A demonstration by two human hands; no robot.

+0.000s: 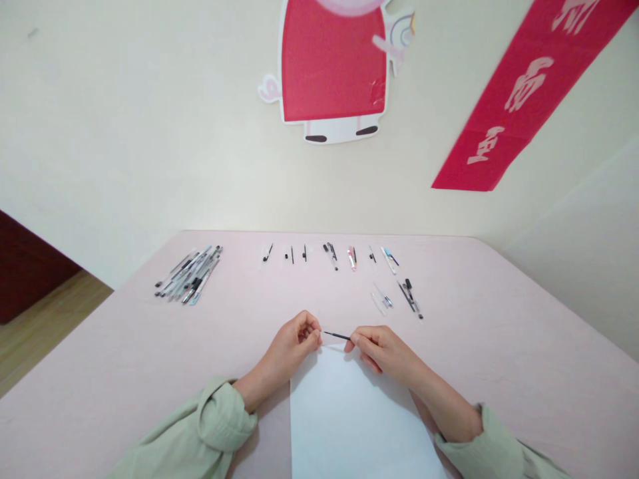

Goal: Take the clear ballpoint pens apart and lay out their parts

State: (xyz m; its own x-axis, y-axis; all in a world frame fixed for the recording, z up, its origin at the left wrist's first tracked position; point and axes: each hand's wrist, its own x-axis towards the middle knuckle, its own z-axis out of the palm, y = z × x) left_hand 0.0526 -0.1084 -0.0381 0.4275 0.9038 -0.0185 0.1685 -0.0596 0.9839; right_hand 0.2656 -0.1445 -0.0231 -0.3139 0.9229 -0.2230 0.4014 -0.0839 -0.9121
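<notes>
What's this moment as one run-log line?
right hand: holding dark pen refill | left hand: at refill's tip | white paper: lying flat | pen pile: off left

Our left hand point(298, 334) and right hand point(384, 349) near each other, thumbs pinched toward forefingers, other fingers curled, our forearms point(446, 402) slanting inward from both sides.

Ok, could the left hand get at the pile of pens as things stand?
Probably yes: the pile of pens lies forward and left of the left hand, with nothing visible between them, though a stretch seems likely.
</notes>
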